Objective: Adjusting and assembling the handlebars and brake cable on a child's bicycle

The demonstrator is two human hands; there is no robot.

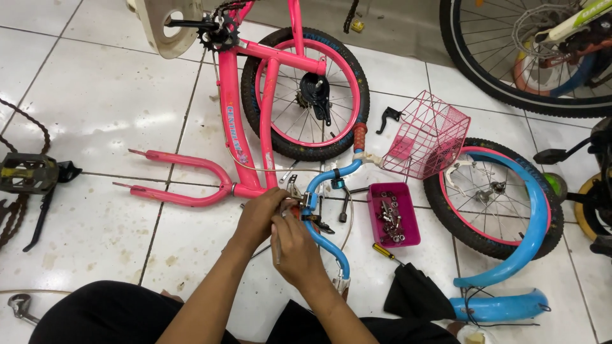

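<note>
White tiled floor [95, 108] carried bike parts | right hand [298, 250] gripped a thin tool, nearer | left hand [264, 213] clasped the blue handlebar [322, 236] at its clamp, bar running near-to-far | pink tray [393, 215] just right | pink frame [239, 127] beyond.

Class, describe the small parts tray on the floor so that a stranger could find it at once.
Start at the pink bicycle frame lying on the white tiles. Right of the blue handlebar sits a pink rectangular tray. Unlike the pink wire basket behind it, it is solid-walled and holds metal bolts.
</note>
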